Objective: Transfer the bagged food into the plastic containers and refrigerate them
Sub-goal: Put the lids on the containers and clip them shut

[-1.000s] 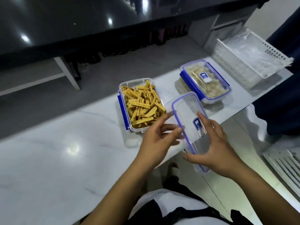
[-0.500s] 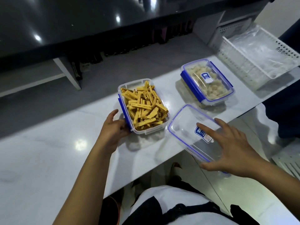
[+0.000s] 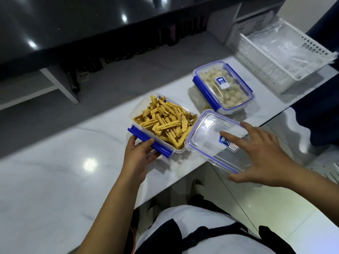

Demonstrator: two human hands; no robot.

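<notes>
Two hands now work apart: our left hand [image 3: 139,154] has moved to grip the open box [image 3: 161,125], which has turned toward us on the counter [image 3: 55,180]. Our right hand [image 3: 260,154], fingers spread, holds the lid [image 3: 211,136] beside it, so closing should come next.

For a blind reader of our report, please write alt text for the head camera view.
A person's left hand grips an open container of yellow food strips while the right hand holds its clear lid beside it. Behind stands a closed container and a white basket.
</notes>
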